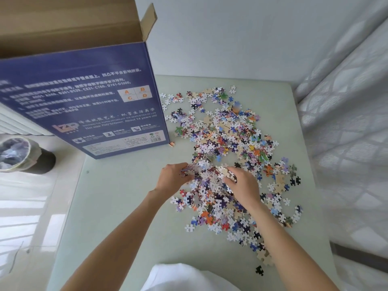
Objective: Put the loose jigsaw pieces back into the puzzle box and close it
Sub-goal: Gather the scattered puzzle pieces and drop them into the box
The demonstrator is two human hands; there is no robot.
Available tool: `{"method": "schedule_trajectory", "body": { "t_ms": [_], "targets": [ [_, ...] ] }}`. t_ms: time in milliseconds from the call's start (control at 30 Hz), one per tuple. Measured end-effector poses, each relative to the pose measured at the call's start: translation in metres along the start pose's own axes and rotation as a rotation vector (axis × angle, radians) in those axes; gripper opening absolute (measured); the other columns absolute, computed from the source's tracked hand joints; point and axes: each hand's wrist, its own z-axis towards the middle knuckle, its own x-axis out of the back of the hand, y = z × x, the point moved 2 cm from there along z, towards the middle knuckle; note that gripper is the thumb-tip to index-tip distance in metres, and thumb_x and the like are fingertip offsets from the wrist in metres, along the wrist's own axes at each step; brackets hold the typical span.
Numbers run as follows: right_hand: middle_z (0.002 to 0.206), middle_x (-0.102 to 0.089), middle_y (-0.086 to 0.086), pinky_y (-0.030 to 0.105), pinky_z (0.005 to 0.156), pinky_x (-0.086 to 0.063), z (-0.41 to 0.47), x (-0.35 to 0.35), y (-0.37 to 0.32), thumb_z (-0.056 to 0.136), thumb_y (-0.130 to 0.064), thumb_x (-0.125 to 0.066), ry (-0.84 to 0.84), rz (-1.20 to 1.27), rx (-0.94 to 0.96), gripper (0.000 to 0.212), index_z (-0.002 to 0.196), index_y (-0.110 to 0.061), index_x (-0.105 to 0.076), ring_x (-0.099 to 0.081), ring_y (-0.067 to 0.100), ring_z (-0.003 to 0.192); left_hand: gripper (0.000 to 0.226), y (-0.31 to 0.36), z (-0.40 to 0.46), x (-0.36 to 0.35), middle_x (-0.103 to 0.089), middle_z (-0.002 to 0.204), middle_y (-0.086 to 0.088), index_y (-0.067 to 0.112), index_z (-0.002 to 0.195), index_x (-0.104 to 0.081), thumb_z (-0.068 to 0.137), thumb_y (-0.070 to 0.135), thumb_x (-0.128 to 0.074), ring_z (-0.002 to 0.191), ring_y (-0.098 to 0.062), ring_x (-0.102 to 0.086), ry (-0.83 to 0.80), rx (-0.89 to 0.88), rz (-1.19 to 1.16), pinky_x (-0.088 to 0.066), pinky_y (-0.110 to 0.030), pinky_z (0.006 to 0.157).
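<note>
One round waste bin (17, 154) with a plastic liner sits on the floor at the left edge of the frame; contents crumpled, not identifiable. One tall blue cardboard puzzle box (84, 97) stands upright at upper left on the pale green, smooth surface (117, 206); top flaps open, brown inner card visible, interior contents not visible. One stray piece lies just beside the box's lower right corner.

Two hands. Left hand (173, 178) at frame centre: fingers curled round a clump of pieces at the pile's left edge. Right hand (244, 185) just right of it: fingers curled over a stack of pieces, gripping them.

Loose jigsaw pieces (231, 143): too many to count, flat card with interlocking tabs, multicoloured or white or tan, spread in one heap from upper centre to lower right. One black piece (259, 270) lies apart at bottom. White patterned fabric (346, 133) fills the right edge.
</note>
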Motion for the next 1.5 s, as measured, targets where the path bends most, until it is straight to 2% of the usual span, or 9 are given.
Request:
{"method": "schedule_trajectory", "body": {
  "t_ms": [100,233,333,433,600,833,1100,1267,1500],
  "targets": [
    [0.124,-0.061,0.005,0.025,0.089,-0.045,-0.007,0.012,-0.007,0.089,-0.031,-0.061,0.002,0.046,-0.008,0.045,0.129,-0.011,-0.054,-0.062,0.013,0.102,0.027,0.006,-0.014,0.022,-0.07,0.082,-0.008,0.008,0.092,-0.064,0.083,0.033,-0.068,0.071,-0.025,-0.059,0.046,-0.129,0.022,-0.037,-0.025,0.055],
    [0.119,-0.064,0.011,0.01,0.046,-0.041,-0.01,0.041,-0.029,0.085,-0.036,-0.064,0.027,0.186,0.012,0.053,0.131,-0.012,-0.052,-0.04,-0.001,0.038,0.029,0.026,-0.029,0.083,-0.062,0.065,0.002,0.007,0.083,-0.063,0.08,0.035,-0.07,0.056,-0.013,-0.049,0.198,-0.276,-0.023,-0.032,-0.02,0.05],
    [0.132,-0.054,0.011,0.007,0.07,-0.039,-0.008,0.083,-0.063,0.082,-0.034,-0.067,0.061,0.25,0.076,0.059,0.132,-0.008,-0.05,-0.067,0.018,0.071,0.026,0.049,-0.042,0.151,-0.049,0.053,0.013,0.005,0.076,-0.06,0.078,0.028,-0.073,0.048,0.001,-0.045,0.379,-0.374,-0.07,-0.032,-0.012,0.047],
    [0.136,-0.05,0.01,0.015,0.091,-0.029,0.003,0.122,-0.095,0.081,-0.03,-0.068,0.105,0.296,0.145,0.059,0.132,-0.006,-0.049,-0.056,0.031,0.114,0.017,0.074,-0.055,0.219,-0.056,0.065,0.011,0.011,0.081,-0.063,0.078,0.024,-0.074,0.052,0.007,-0.048,0.559,-0.485,-0.034,-0.034,-0.003,0.051],
    [0.126,-0.058,0.0,0.013,0.091,-0.03,0.027,0.178,-0.162,0.08,-0.031,-0.069,0.204,0.326,0.333,0.055,0.128,-0.009,-0.054,-0.046,0.003,0.11,0.022,0.084,-0.054,0.31,-0.057,0.067,0.003,0.009,0.081,-0.06,0.08,0.028,-0.072,0.053,-0.008,-0.048,0.758,-0.471,0.1,-0.035,-0.008,0.05],
    [0.1,-0.068,-0.002,0.026,0.08,-0.047,0.058,0.234,-0.255,0.08,-0.029,-0.072,0.338,0.301,0.586,0.036,0.111,-0.012,-0.066,-0.063,0.014,0.089,0.034,0.047,-0.029,0.345,-0.069,0.085,-0.015,0.004,0.101,-0.065,0.081,0.031,-0.07,0.082,-0.033,-0.063,0.618,-0.355,0.345,-0.046,-0.035,0.072],
    [0.091,-0.067,-0.005,0.03,0.08,-0.045,0.084,0.231,-0.344,0.08,-0.028,-0.072,0.236,0.198,0.816,0.032,0.109,-0.015,-0.067,-0.063,0.018,0.085,0.04,0.024,-0.023,0.353,-0.048,0.056,0.007,0.012,0.076,-0.055,0.09,0.049,-0.05,0.06,-0.023,-0.048,0.475,-0.296,0.47,-0.032,-0.031,0.055],
    [0.095,-0.071,-0.004,0.038,0.078,-0.049,0.094,0.193,-0.362,0.08,-0.029,-0.071,0.129,0.022,0.916,0.027,0.107,-0.024,-0.069,-0.063,0.019,0.084,0.026,0.016,-0.028,0.353,-0.057,0.073,0.018,0.034,0.105,-0.063,0.087,0.05,-0.056,0.071,-0.011,-0.054,0.554,-0.38,0.404,-0.039,-0.027,0.063],
    [0.105,-0.068,-0.006,0.029,0.074,-0.041,0.106,0.169,-0.364,0.085,-0.033,-0.065,0.097,-0.174,0.927,0.028,0.112,-0.026,-0.064,-0.059,0.018,0.092,0.012,0.008,-0.033,0.355,-0.067,0.081,0.014,0.029,0.087,-0.067,0.077,0.028,-0.073,0.07,-0.006,-0.06,0.71,-0.474,0.26,-0.05,-0.028,0.064]
  ]
}}
